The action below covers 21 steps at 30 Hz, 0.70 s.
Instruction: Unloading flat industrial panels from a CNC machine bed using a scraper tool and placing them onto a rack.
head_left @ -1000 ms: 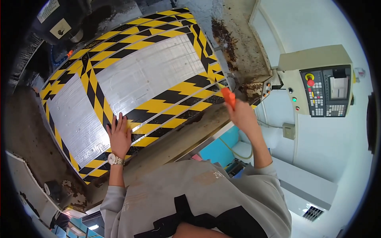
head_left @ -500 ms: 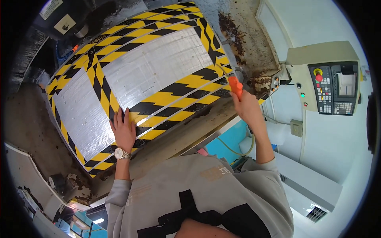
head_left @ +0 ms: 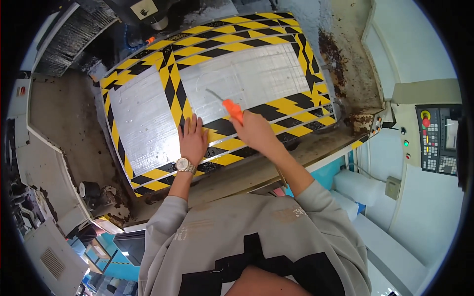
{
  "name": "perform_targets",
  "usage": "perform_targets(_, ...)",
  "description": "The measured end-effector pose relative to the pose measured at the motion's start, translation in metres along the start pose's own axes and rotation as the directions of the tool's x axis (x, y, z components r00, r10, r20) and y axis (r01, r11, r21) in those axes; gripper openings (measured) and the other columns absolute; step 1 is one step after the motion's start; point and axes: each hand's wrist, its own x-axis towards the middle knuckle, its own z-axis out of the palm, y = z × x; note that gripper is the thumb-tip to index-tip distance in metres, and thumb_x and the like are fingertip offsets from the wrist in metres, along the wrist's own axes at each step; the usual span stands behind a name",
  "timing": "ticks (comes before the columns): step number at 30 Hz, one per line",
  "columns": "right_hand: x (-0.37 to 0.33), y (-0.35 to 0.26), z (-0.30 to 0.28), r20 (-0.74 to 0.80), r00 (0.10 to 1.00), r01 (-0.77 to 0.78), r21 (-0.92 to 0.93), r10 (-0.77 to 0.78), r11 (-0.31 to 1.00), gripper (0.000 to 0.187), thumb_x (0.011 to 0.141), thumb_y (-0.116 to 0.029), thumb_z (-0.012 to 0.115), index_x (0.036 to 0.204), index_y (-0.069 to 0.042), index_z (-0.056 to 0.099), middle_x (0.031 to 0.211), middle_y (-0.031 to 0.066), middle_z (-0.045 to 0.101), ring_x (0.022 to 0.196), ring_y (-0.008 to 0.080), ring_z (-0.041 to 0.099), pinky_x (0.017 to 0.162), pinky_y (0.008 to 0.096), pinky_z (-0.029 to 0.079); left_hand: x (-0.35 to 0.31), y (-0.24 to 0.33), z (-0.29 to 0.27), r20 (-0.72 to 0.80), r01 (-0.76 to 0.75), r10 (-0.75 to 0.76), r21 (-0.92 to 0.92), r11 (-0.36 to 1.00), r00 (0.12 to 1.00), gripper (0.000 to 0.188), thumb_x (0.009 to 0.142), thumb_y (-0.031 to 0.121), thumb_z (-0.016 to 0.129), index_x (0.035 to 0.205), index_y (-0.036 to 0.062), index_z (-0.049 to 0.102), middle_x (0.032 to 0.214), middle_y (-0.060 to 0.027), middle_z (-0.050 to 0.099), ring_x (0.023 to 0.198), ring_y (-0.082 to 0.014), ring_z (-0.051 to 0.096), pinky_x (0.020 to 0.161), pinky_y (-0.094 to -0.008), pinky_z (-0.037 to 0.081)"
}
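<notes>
My left hand (head_left: 193, 140) lies with its fingers stretched out on the black-and-yellow striped tape (head_left: 229, 129) of a broad metal plate (head_left: 143, 118); a watch (head_left: 183, 165) is on that wrist. In my right hand (head_left: 257, 132) is an orange air blow gun (head_left: 232, 109), my fingers wrapped round its handle. Its thin nozzle points up and left over the bare silver part of the plate. Whether the nozzle tip touches the surface I cannot tell. Small wet drops dot the plate's left section.
A rust-stained metal trough (head_left: 64, 123) surrounds the plate, with a raised front ledge (head_left: 247, 175) before me. To the right hangs a control panel (head_left: 434, 138) with a red knob and keys. A dark machine head (head_left: 133, 12) stands at the far left. A small junction box (head_left: 393, 187) is on the right.
My right hand has swung the air blow gun leftward from the plate's right corner to over its middle. My left hand stays flat on the striped tape. The whole view has shifted.
</notes>
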Motion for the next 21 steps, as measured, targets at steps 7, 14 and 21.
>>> perform_targets(7, 0.017, -0.030, -0.013, -0.001, 0.998, 0.069, -0.094, -0.069, 0.993, 0.048, 0.098, -0.042, 0.058, 0.091, 0.004, 0.067, 0.082, 0.0288, 0.068, 0.086, 0.0484, 0.067, 0.076, 0.0544, 0.054, 0.010, -0.004, -0.006, -0.008, 0.020, -0.020, -0.025, 0.999, 1.000, 0.050, 0.099, 0.034, 0.055, 0.140, 0.0065, 0.056, 0.154, -0.0098, 0.048, 0.144, -0.0316, 0.039, 0.117, -0.0610, 0.025)
perform_targets(14, 0.047, 0.040, -0.022, -0.239, 0.970, -0.003, -0.229, -0.053, 0.973, 0.049, 0.097, -0.044, 0.059, 0.084, 0.003, 0.065, 0.077, 0.0296, 0.067, 0.076, 0.0483, 0.068, 0.069, 0.0556, 0.055, -0.001, -0.003, -0.002, -0.008, 0.064, -0.065, -0.072, 0.995, 0.998, 0.049, 0.105, 0.042, 0.044, 0.136, 0.0078, 0.061, 0.152, -0.0102, 0.050, 0.142, -0.0316, 0.041, 0.115, -0.0637, 0.024)
perform_targets(21, 0.045, 0.118, -0.095, -0.451, 0.891, -0.183, -0.278, 0.040, 0.943, 0.048, 0.098, -0.041, 0.058, 0.087, 0.005, 0.067, 0.079, 0.0283, 0.068, 0.077, 0.0470, 0.068, 0.069, 0.0536, 0.055, -0.003, -0.004, -0.005, -0.042, 0.039, -0.044, -0.113, 0.993, 0.998, 0.049, 0.105, 0.042, 0.045, 0.135, 0.0069, 0.062, 0.152, -0.0103, 0.050, 0.143, -0.0312, 0.040, 0.116, -0.0634, 0.023)
